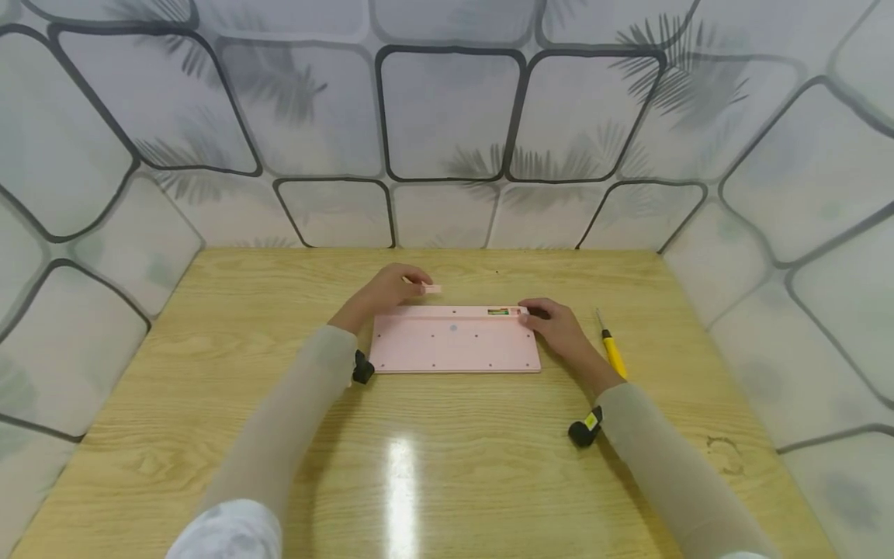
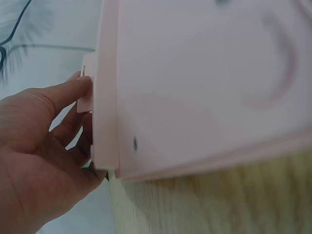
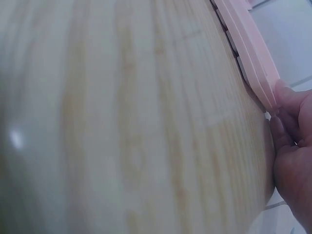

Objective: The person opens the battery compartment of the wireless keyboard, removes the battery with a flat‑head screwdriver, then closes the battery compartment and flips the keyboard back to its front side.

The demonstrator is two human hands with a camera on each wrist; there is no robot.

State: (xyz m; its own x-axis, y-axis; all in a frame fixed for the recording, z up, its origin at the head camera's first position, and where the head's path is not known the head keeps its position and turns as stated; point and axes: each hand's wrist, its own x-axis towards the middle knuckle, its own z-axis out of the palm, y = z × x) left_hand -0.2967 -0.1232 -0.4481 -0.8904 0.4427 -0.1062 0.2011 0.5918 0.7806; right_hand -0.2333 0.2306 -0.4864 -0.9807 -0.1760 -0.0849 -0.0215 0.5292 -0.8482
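A pink keyboard (image 1: 454,353) lies face down on the table, its screw-dotted back upward. Near its far right corner the battery compartment (image 1: 499,312) is uncovered, with batteries showing inside. My left hand (image 1: 391,289) pinches a small pink battery cover (image 1: 433,289) just beyond the keyboard's far edge; the left wrist view shows the thumb on this cover (image 2: 86,106). My right hand (image 1: 555,326) grips the keyboard's far right corner, beside the compartment. In the right wrist view, thumb and fingers hold the corner of the keyboard (image 3: 251,46).
A screwdriver with a yellow and black handle (image 1: 615,357) lies to the right of my right hand. The wooden table (image 1: 461,481) meets patterned cloth walls (image 1: 447,116) at the back and sides.
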